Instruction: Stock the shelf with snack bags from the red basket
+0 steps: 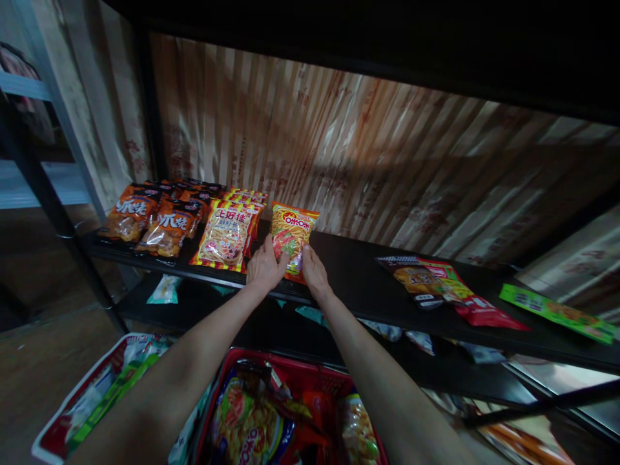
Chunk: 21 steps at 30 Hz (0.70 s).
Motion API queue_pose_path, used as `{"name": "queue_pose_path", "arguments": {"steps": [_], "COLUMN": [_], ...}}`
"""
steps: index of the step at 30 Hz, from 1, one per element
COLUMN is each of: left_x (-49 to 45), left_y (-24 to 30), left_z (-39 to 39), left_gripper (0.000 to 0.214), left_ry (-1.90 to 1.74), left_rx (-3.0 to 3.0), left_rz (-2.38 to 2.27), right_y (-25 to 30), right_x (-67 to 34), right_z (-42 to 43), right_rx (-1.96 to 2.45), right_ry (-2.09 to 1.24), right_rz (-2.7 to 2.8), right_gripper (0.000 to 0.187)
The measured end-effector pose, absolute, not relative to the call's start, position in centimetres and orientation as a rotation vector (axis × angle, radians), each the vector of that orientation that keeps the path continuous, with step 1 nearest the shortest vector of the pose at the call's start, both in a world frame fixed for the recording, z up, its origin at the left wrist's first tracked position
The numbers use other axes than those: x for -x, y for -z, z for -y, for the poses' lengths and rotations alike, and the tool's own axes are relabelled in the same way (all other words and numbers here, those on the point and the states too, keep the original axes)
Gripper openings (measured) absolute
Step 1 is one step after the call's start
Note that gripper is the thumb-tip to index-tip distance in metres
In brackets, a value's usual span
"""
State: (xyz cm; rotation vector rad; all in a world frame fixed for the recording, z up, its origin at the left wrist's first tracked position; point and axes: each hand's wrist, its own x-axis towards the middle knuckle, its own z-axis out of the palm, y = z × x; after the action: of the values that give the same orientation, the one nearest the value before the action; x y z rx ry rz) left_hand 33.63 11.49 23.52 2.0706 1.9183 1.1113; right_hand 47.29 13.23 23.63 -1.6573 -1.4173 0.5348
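Both my hands are on an orange and yellow snack bag point(293, 226) that stands upright on the black shelf point(349, 268). My left hand point(266, 263) grips its lower left side, with the thumb across the front. On the lower right edge, my right hand point(314, 272) has its fingers and thumb closed on the bag. Just to the left stands a row of red and yellow striped snack bags point(229, 236), close to my left hand. The bag's bottom is partly hidden by my hands.
Orange and black snack bags point(169, 223) fill the shelf's left end. A brown bag point(414, 278), a red bag point(484, 310) and a long green packet point(557, 310) lie to the right. Below are a red basket point(310, 369) of snacks and a white-rimmed basket point(80, 381).
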Motion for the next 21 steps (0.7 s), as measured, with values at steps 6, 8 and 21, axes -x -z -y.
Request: {"name": "queue_pose_path", "arguments": {"steps": [6,8,21], "left_x": [-33.6,-33.6,-32.6], "left_y": [-23.6,-23.5,-22.1], "left_z": [-11.4,-11.4,-5.4], "left_gripper": [0.06,0.059,0.045], "left_ry": [-1.089,-1.096,-1.332], "left_rx": [-2.07,-2.07,-2.594], "left_rz": [-1.922,-1.919,-1.247], "right_y": [-23.6,-23.5,-23.7], "right_x": [-47.2,-47.2,-47.7], "right_z": [-13.3,-13.3,-1.8], "right_rx": [1.666,1.672,1.331], "right_ry": [-0.482,-0.487,-0.123], "right_rz": [1.493,1.484,1.421], "right_gripper": [0.063,0.064,0.05]}}
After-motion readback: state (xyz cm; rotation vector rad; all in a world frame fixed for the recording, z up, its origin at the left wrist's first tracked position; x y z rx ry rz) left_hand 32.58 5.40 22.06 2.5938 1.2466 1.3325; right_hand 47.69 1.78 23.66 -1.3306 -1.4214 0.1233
